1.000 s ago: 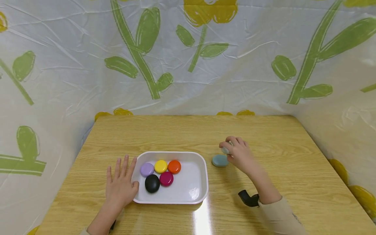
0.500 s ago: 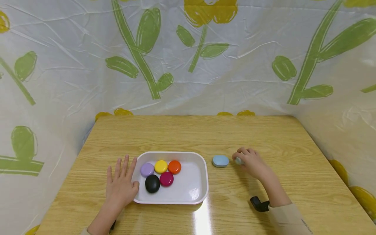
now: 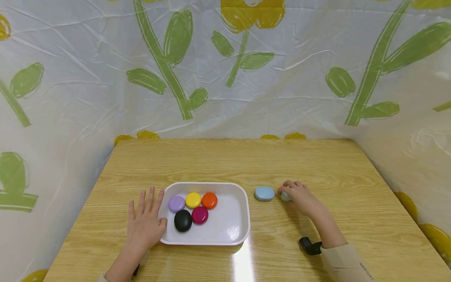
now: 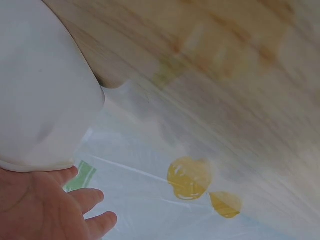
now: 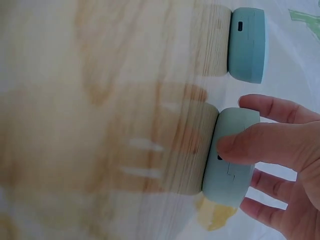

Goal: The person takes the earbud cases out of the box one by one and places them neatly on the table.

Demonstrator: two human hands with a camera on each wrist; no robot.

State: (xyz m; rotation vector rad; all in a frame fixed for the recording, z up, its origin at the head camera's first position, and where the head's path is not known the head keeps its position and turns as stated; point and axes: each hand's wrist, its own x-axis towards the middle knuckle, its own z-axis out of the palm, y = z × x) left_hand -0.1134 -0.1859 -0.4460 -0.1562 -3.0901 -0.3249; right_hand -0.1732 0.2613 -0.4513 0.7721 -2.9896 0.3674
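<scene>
My right hand [image 3: 298, 197] pinches a pale green earbud case [image 5: 232, 177], thumb over the side with the small port and fingers on the far side. The case rests on the wooden table, partly covered by the fingers in the head view. Just left of it lies a light blue earbud case [image 3: 264, 193], also with a small port slot in the right wrist view. My left hand [image 3: 145, 225] has its fingers straight and spread at the left rim of a white tray [image 3: 225, 239]; in the left wrist view, fingers touch the tray's outside.
Inside the tray sit several round, glossy pieces: lilac [image 3: 176, 204], yellow [image 3: 193, 200], orange [image 3: 209, 200], crimson [image 3: 199, 215] and a larger black one [image 3: 183, 220]. A flower-printed sheet [image 3: 267, 98] encloses the table [image 3: 225, 156] at the back and both sides.
My right hand has carried the pale green case from above the light blue one to the right and down onto the table. The left hand and tray have stayed put.
</scene>
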